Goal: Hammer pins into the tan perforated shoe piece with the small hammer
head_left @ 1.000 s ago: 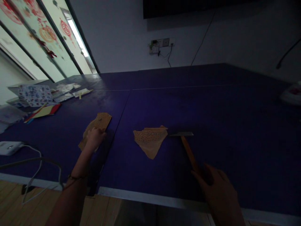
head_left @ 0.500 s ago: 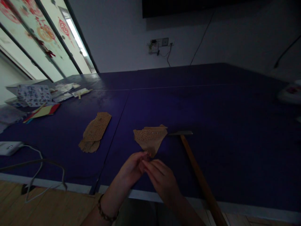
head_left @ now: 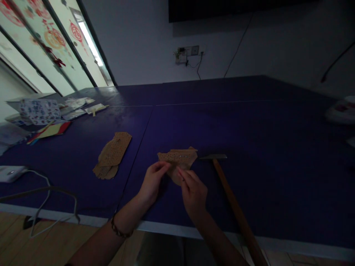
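Dark-dotted brown sheet (head_left: 180, 157) lies mid-frame, upper edge jagged, lower part partly hidden. Overlapping brown pieces (head_left: 114, 151) lie slanted, left of center, also dotted. Hammer (head_left: 236, 207), right of center: thin metal head near the sheet, wooden handle running diagonally to bottom edge.

A dark bracelet (head_left: 119, 232) with lighter flecks circles the left wrist (head_left: 134, 210), braided or beaded, too dim to tell which. Both forearms (head_left: 101, 242) are bare. Dark greyish clothing (head_left: 161, 249) covers the lap, parted by a darker line.
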The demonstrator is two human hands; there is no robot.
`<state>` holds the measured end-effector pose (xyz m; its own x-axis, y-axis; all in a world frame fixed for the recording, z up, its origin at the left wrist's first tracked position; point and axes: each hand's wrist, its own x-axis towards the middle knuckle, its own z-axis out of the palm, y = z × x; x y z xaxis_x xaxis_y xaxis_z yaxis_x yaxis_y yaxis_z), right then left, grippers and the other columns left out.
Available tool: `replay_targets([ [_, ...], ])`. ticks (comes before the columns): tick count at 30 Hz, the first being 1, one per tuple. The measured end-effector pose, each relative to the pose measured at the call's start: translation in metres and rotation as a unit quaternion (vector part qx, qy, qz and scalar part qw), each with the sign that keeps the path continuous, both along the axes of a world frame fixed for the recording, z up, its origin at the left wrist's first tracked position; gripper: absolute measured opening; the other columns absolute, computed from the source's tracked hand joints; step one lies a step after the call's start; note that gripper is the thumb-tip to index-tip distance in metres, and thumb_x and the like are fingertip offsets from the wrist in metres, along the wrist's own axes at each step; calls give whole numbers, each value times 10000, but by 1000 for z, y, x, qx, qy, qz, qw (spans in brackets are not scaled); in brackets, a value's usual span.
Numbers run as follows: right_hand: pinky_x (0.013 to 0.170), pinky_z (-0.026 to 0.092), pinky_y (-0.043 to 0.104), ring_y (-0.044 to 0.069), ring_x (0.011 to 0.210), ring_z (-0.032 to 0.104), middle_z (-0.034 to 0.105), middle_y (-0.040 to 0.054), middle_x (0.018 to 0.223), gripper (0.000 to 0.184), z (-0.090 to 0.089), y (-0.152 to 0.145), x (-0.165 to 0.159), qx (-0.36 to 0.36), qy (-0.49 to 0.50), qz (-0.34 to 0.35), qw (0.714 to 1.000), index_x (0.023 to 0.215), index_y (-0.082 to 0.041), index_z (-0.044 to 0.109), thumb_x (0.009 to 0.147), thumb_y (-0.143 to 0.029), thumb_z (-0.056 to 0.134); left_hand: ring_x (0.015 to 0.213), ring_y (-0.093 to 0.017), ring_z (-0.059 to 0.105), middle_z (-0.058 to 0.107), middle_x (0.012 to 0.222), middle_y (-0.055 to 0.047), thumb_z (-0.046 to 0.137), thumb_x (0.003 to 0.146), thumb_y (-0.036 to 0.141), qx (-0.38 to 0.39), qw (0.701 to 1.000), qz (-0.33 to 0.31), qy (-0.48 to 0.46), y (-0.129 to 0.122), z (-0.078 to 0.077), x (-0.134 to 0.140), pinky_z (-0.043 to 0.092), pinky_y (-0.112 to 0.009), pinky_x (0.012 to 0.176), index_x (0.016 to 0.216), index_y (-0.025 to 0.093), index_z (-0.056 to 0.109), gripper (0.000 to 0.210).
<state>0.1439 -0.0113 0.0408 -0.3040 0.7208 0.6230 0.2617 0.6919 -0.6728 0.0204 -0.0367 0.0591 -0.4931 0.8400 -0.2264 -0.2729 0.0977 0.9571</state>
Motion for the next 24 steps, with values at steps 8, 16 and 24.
replay_targets([
  [8,729,491,293,166,770,633,681,62,836,287,-13,38,-30,-105,106,-38,988,978,-174,633,844,-282,403,767,-129,502,500,902,-34,780,418,236,-17,976,35,214,52,-23,-54,395,-254,687,982,174,480,642],
  [16,738,487,282,156,783,630,677,70,861,301,-42,51,-39,-146,105,-35,983,1000,-162,626,837,-284,404,540,-84,506,552,644,39,763,468,237,-17,992,-83,95,60,-34,-54,401,-220,552,928,167,506,532],
  [24,798,462,319,183,847,620,682,69,902,279,-44,51,-39,-194,85,-61,975,927,-179,658,804,-327,458,538,-103,537,617,620,-1,765,446,233,-36,991,-123,31,63,-40,-52,418,-235,546,695,131,616,307],
])
